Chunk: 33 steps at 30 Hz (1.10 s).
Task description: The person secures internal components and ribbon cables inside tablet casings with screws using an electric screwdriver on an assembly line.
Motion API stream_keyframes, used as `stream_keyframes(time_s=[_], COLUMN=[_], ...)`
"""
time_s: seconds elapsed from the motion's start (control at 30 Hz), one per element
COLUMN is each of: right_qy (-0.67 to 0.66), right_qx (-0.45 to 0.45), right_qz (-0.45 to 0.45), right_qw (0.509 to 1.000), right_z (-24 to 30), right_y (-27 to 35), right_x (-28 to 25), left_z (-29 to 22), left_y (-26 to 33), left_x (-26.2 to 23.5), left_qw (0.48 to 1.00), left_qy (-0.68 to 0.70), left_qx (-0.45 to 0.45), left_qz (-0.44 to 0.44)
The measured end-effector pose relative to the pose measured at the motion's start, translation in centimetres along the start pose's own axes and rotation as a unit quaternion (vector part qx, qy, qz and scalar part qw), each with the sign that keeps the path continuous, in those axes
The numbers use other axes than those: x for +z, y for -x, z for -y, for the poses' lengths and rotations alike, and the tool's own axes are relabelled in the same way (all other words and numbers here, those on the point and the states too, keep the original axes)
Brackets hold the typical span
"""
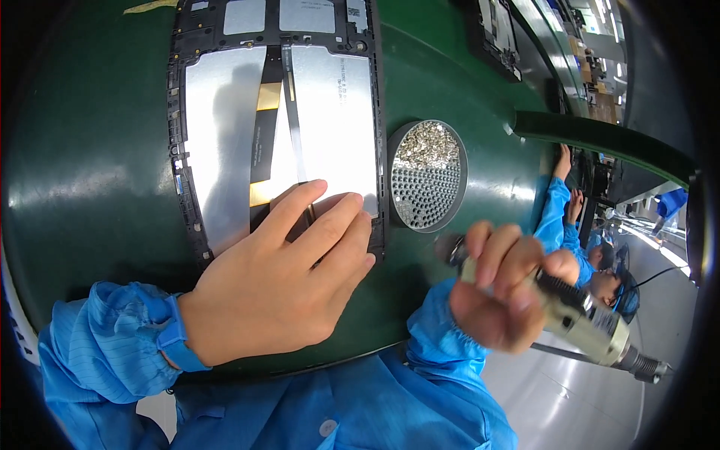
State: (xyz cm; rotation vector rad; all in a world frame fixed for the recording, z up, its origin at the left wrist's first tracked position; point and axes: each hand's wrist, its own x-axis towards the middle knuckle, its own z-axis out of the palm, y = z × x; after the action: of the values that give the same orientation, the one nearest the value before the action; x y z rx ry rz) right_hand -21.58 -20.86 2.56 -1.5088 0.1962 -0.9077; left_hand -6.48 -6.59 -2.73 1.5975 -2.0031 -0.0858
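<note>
My left hand point(270, 289) lies spread over the lower part of an opened tablet body point(217, 127), fingertips resting near its lower right side. The body has a black frame, two large silver plates and dark and gold flat cables point(264, 139) running between them. At the right, my right hand point(501, 296) is closed round an electric screwdriver point(592, 326), pale with black parts, held tilted and clear of the tablet. Its tip end, near the round dish, is blurred. A round grey dish point(463, 191) holds many small silver screws point(427, 146), heaped at the far side of a perforated plate.
Everything lies on a green table mat point(97, 180). A second device frame point(495, 37) sits at the far right, beside a rail. A green curved bar point(600, 135) crosses the right side. Beyond it, a co-worker's blue sleeve point(553, 214) and hands show. A yellowish strip point(150, 7) lies far left.
</note>
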Motion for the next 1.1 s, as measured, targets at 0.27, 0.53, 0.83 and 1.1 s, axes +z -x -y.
stream_keyframes(time_s=[0.27,0.53,0.83,1.1], right_qy=[0.004,-0.009,-0.002,0.007], right_qx=[0.021,0.029,0.021,-0.005], right_qz=[-0.051,-0.055,-0.051,-0.05], right_qw=[0.998,0.998,0.998,0.999], right_z=[-2.6,-3.1,-3.3,-1.2], right_y=[-1.6,-1.7,-1.7,-1.3], right_x=[0.1,0.7,0.8,1.0], left_z=[0.1,0.2,0.2,0.3], left_y=[-0.2,-0.2,-0.1,1.1], left_x=[-0.2,-0.3,0.1,-1.0], left_qw=[1.0,1.0,1.0,0.997], left_qy=[0.005,0.012,0.014,0.075], left_qx=[-0.008,-0.011,-0.01,-0.016], left_qz=[0.015,0.016,-0.019,-0.008])
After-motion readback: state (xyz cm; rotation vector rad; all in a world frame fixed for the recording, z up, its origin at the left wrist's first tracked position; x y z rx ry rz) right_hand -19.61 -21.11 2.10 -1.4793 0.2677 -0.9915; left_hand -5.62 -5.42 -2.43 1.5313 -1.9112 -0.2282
